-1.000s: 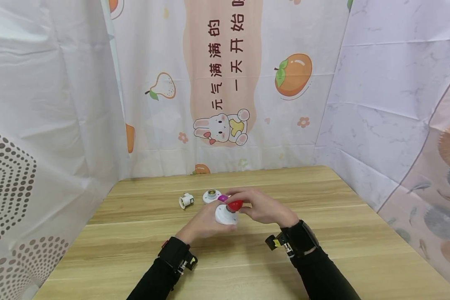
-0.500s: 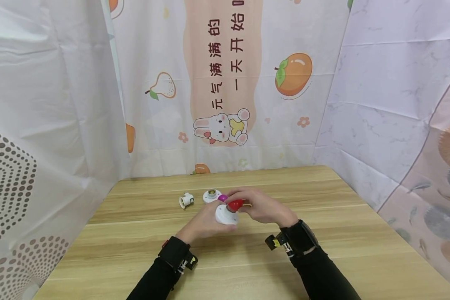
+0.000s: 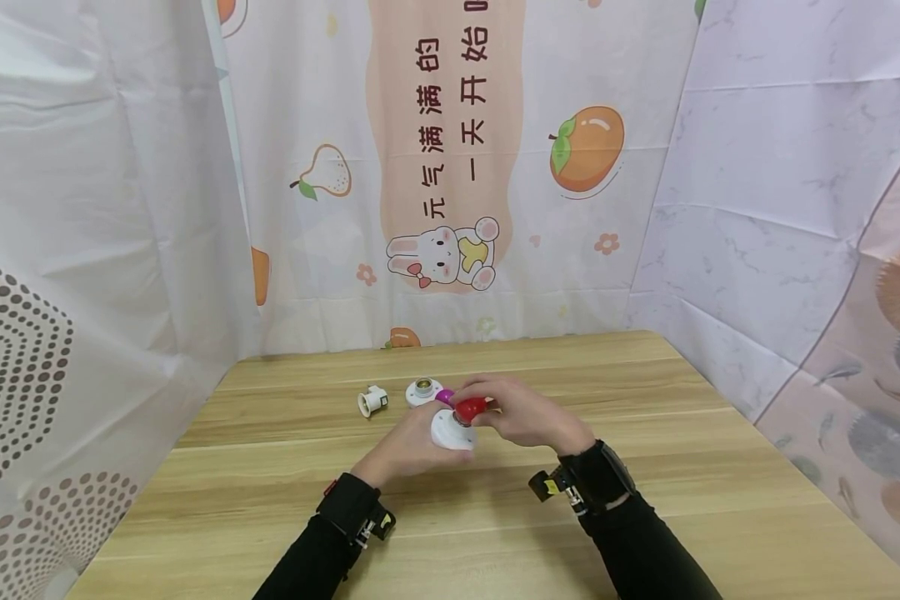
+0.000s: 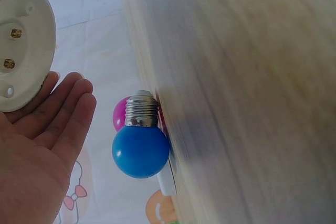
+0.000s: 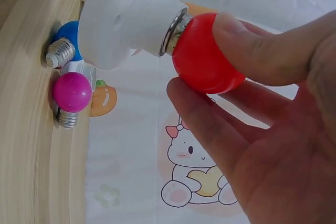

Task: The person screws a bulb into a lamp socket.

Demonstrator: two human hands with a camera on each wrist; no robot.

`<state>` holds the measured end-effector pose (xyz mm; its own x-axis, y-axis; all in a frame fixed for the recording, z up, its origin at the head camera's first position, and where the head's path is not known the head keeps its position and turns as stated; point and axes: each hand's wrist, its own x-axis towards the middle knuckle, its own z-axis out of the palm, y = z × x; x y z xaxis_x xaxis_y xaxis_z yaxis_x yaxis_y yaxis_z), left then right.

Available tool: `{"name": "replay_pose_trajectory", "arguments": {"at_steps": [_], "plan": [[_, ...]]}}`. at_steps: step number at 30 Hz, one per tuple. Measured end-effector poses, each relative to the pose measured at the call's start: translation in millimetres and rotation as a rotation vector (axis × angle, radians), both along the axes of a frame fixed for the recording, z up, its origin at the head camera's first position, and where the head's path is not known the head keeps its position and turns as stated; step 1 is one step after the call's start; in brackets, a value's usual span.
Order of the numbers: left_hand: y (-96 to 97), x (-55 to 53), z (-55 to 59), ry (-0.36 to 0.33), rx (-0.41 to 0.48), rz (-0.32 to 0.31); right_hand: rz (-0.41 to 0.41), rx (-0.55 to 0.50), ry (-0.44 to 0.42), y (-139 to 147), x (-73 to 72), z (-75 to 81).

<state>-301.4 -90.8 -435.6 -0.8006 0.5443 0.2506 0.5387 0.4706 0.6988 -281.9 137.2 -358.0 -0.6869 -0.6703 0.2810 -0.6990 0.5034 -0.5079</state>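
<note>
My left hand [image 3: 408,446] holds a white round-based lamp socket [image 3: 447,433] by its rim, tilted above the table. In the left wrist view, the underside with two brass screws shows, and straight fingers lie along the edge. My right hand [image 3: 525,412] pinches a red light bulb [image 5: 202,51] between thumb and fingers. The bulb's metal cap is partly inside the socket's mouth, with some thread showing. Behind the hands lie a magenta bulb [image 5: 72,92] and a blue bulb [image 4: 140,151]; the head view hides the blue one.
On the wooden table [image 3: 285,517], a second round-based white socket [image 3: 422,393] stands behind the left hand. Left of it lies a smaller white socket [image 3: 372,402] on its side. Printed curtains [image 3: 307,108] close off the back and both sides.
The red bulb has shifted and turned slightly at the socket's mouth as my right fingers moved a little. My left hand and the socket have stayed almost still.
</note>
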Motion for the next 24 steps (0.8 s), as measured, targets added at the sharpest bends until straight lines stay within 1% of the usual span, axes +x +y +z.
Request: {"name": "replay_pose_trajectory", "arguments": {"at_steps": [7,11,19,21,24], "plan": [[0.1,-0.2,0.0,0.015,0.012,-0.013,-0.027,-0.008,-0.013,-1.4,-0.4,-1.1],[0.0,-0.3,-0.1,0.008,0.025,-0.025,-0.048,-0.020,-0.023,-2.8,-0.4,-1.7],[0.3,-0.1,-0.6,-0.008,0.019,-0.022,-0.116,-0.035,-0.054,-5.2,1.7,-2.9],[0.4,0.0,-0.9,-0.010,0.011,-0.019,-0.111,-0.024,-0.047,-4.6,1.9,-2.6],[0.4,0.4,-0.7,-0.018,0.000,-0.014,-0.052,-0.011,-0.037,-1.4,0.7,-1.6]]}}
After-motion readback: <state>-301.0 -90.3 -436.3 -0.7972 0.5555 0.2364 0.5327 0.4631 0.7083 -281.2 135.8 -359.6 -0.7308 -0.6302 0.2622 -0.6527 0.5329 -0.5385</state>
